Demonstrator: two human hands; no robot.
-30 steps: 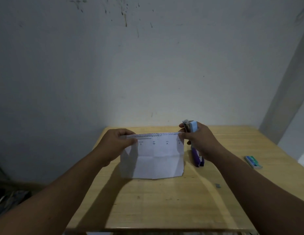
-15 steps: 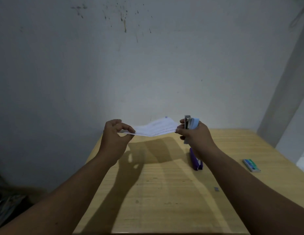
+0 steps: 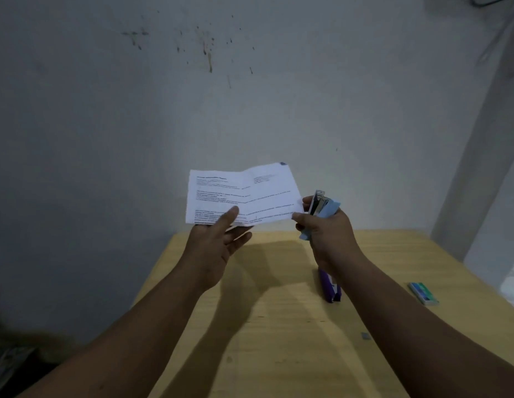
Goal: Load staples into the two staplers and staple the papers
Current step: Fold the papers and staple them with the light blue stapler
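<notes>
Above wooden table, hands hold papers, seemingly blue stapler.

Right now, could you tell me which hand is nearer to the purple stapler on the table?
Right. The right hand is raised just above the purple stapler; the left hand is farther off, across the table.

Wooden table, pale grain, fills the near right of the scene. Grey wall behind it, dark splatter marks high up. Lighter pillar at far right.
</notes>
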